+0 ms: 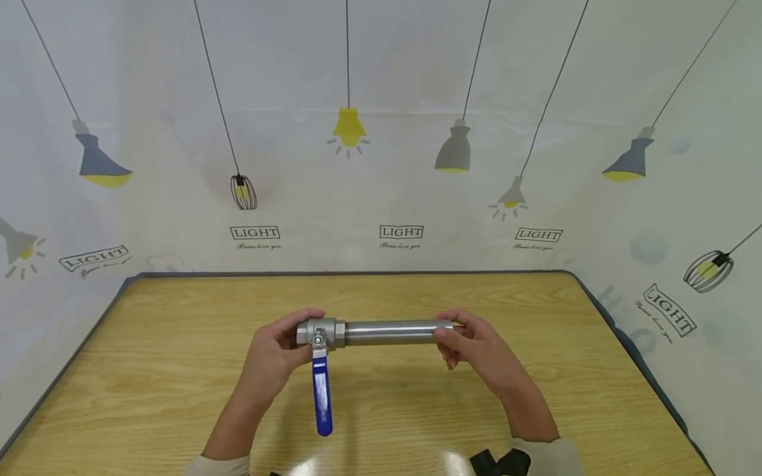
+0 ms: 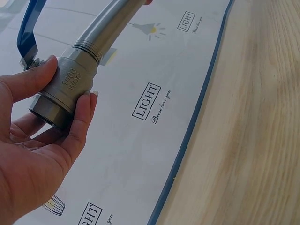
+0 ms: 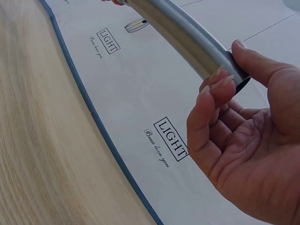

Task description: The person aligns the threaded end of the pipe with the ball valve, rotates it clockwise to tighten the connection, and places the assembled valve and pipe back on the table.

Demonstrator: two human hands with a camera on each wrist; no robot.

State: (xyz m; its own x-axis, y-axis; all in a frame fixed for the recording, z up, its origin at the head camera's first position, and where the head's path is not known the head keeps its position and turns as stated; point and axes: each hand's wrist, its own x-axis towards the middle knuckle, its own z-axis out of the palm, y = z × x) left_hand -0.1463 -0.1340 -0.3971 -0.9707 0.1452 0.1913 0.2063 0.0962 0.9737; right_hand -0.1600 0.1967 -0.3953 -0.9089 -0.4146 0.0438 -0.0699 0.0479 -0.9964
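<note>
A steel ball valve (image 1: pixel 326 332) with a blue lever handle (image 1: pixel 322 396) is joined to a straight metal pipe (image 1: pixel 389 332), held level above the table. My left hand (image 1: pixel 271 357) grips the valve body, thumb on the near side and fingers behind. In the left wrist view the valve body (image 2: pixel 70 84) reads "1000 WOG", and some thread shows where the pipe (image 2: pixel 110 28) enters it. My right hand (image 1: pixel 479 347) pinches the pipe's free right end between thumb and fingers. That open pipe end (image 3: pixel 241 84) shows in the right wrist view.
Below lies a wood-grain table (image 1: pixel 190 370) with a dark blue edge strip (image 1: pixel 357 273). A pale wall sheet (image 1: pixel 405 192) printed with hanging lamps and "LIGHT" surrounds its back and sides. A black strap (image 1: pixel 500 463) shows beside the right sleeve (image 1: pixel 548 457).
</note>
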